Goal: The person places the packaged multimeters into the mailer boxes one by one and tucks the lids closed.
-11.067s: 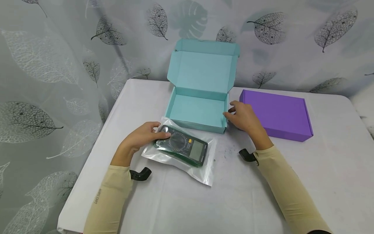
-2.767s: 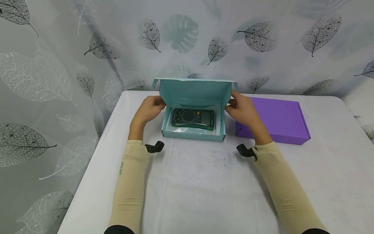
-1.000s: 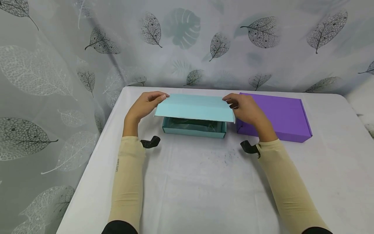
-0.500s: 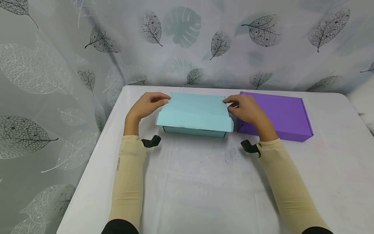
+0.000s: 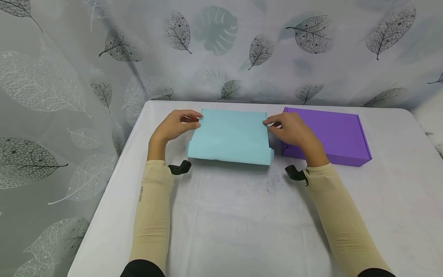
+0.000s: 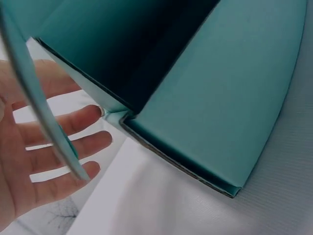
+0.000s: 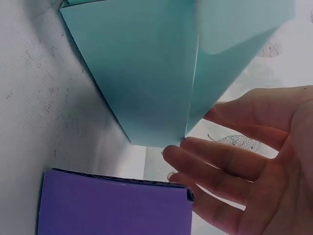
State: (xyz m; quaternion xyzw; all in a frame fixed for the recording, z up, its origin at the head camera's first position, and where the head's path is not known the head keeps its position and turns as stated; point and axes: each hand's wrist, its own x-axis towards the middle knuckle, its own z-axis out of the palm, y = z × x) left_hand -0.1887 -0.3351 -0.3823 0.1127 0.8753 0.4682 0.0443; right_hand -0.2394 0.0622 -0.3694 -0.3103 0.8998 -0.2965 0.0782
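A light teal cardboard box [image 5: 230, 132] sits near the back of the table, its lid swung down over it. The lid's front flap hangs before the front wall, and in the left wrist view a dark gap shows between lid and box wall [image 6: 225, 98]. My left hand [image 5: 173, 126] is at the back left corner, fingers extended beside the box side. At the back right corner, my right hand [image 5: 290, 129] touches the lid edge with loosely bent fingers [image 7: 220, 156]. The bagged multimeter is hidden under the lid.
A closed purple box [image 5: 328, 136] lies just right of the teal one, close beside my right hand. White cloth covers the table [image 5: 242, 223]. A leaf-patterned curtain [image 5: 214, 57] hangs behind and along the left side.
Earlier my left hand held the bagged multimeter before the open teal box; it then lay inside. Both hands have since folded the lid forward and down, hiding it.
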